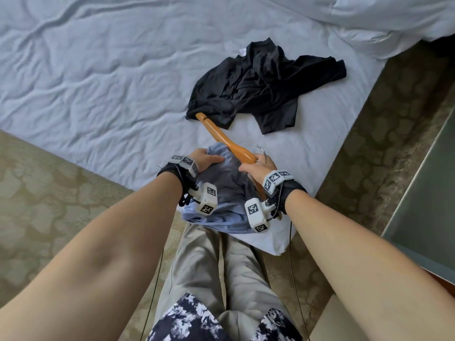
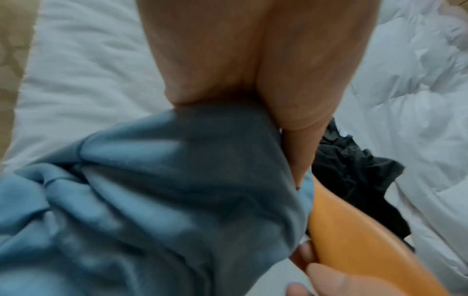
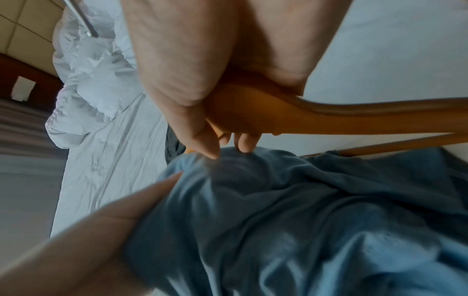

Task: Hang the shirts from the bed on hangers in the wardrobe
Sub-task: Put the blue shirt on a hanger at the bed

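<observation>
Right grip (image 1: 258, 164): fingers curled round the neck of the wooden hanger (image 1: 221, 136), just below its metal hook (image 1: 261, 150). Left grip (image 1: 205, 158): clamped on a bunched edge of the blue shirt (image 1: 221, 193), thumb on top.

The blue shirt lies at the near edge of the bed (image 1: 98, 82), between the two hands and draped toward the person. The hanger's long axis runs away from the right hand, up-left; its far tip touches or slips under the black shirt (image 1: 261, 84), which lies crumpled farther up the bed. The left hand is nearer the blue shirt's opening.

Judgement: the hanger arm must enter the held opening. Whether that edge is collar or hem cannot be told. Both wrist views are blurred. No wardrobe is in view.
</observation>
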